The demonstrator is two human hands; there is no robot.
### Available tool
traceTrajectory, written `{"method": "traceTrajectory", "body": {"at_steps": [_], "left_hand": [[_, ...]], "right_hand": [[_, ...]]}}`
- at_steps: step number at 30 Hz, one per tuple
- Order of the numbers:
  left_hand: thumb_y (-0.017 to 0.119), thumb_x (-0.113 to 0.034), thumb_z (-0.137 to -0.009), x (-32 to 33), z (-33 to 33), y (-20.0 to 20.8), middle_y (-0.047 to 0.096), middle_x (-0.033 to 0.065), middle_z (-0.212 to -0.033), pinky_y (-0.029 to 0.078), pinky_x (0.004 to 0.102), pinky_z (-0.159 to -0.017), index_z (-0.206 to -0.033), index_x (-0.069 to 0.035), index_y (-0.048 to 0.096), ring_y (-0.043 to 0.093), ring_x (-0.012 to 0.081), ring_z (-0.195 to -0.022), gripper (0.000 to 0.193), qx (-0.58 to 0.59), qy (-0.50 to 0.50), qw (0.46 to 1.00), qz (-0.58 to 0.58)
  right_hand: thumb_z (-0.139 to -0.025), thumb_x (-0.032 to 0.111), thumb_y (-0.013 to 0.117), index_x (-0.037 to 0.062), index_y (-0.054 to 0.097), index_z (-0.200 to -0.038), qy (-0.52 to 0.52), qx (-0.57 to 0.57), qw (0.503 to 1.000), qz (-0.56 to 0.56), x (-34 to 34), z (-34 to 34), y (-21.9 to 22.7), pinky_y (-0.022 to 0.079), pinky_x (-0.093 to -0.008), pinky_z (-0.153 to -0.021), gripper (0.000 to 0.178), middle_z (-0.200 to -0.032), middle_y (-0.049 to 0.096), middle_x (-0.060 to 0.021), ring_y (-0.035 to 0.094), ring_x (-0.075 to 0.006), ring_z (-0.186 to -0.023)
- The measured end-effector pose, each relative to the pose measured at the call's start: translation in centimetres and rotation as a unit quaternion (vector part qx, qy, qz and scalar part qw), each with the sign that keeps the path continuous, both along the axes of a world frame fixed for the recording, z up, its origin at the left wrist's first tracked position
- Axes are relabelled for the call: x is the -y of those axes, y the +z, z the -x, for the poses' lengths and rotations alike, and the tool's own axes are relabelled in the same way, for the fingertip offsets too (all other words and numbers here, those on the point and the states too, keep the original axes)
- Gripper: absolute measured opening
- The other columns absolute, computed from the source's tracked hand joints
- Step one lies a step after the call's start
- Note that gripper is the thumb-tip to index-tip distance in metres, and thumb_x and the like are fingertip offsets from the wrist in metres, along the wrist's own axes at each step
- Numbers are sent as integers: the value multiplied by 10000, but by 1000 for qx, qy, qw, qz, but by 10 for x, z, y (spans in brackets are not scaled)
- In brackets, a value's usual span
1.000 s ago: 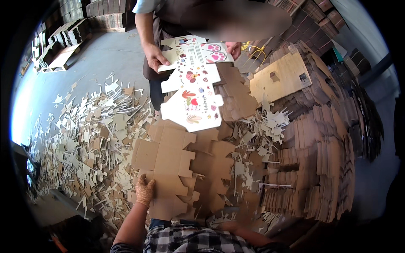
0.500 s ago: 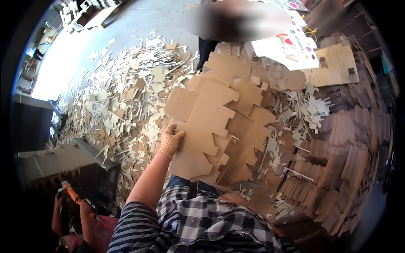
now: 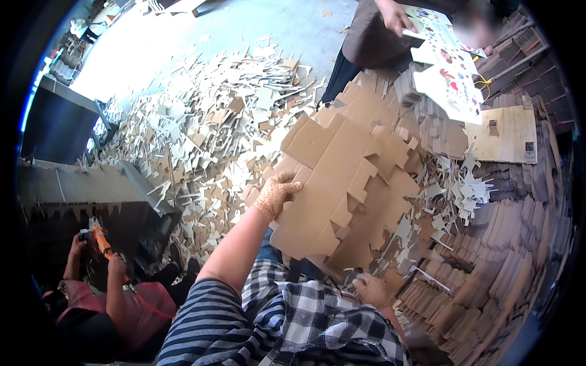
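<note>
My left hand (image 3: 279,194), in an orange-patterned glove, grips the left edge of a flat brown die-cut cardboard box blank (image 3: 329,177). Its thumb lies on top and the fingers go under the edge. The blank is tilted in front of my body, with notched flaps along its right side. Beneath and beyond it lie more brown cardboard blanks (image 3: 390,204). My right hand (image 3: 371,291), gloved alike, is low by my waist, near the stacked cardboard on the right; its fingers are too unclear to read, and nothing shows plainly in them.
Cardboard offcuts (image 3: 213,128) cover the floor ahead and left. Stacked brown blanks (image 3: 488,256) fill the right side, near a wooden board (image 3: 506,134). Another person's hand (image 3: 395,17) holds a printed white sheet (image 3: 448,67). At lower left, a co-worker grips an orange power tool (image 3: 101,238).
The view has shifted, so the scene sits lower and further right. My right hand has come into sight by my waist. My left hand keeps its grip on the cardboard blank.
</note>
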State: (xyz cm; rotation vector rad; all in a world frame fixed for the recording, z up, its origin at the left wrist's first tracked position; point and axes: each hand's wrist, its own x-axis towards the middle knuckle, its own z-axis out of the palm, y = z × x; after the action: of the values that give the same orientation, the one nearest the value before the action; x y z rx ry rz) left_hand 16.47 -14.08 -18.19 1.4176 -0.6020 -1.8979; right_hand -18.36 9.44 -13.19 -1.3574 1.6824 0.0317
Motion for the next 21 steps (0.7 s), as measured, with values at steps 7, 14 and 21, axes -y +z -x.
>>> {"method": "traceTrajectory", "body": {"at_steps": [7, 14, 21], "left_hand": [[734, -113, -841, 6, -4, 1, 683, 131, -1082, 611, 349, -752, -1238, 44, 596, 692, 236, -931, 448, -40, -110, 993, -20], [737, -99, -826, -3, 14, 3, 655, 156, -1142, 595, 379, -815, -1266, 70, 558, 668, 257, -990, 504, -130, -67, 989, -9], [726, -128, -833, 11, -8, 21, 658, 146, -1169, 558, 370, -851, -1310, 55, 548, 655, 249, -1021, 540, -154, -94, 983, 43]], "right_hand": [[-938, 355, 611, -26, 619, -1218, -114, 139, 984, 17, 35, -27, -6, 511, -415, -892, 473, -1119, 667, -199, 660, -332, -1014], [-910, 230, 669, -31, 581, -1263, -347, 265, 899, 37, 71, -63, -12, 538, -324, -821, 448, -1102, 638, -102, 636, -205, -965], [-862, 129, 752, -47, 593, -1222, -307, 279, 904, 104, 86, -87, -10, 494, -328, -905, 431, -1106, 663, -109, 606, -172, -1026]]}}
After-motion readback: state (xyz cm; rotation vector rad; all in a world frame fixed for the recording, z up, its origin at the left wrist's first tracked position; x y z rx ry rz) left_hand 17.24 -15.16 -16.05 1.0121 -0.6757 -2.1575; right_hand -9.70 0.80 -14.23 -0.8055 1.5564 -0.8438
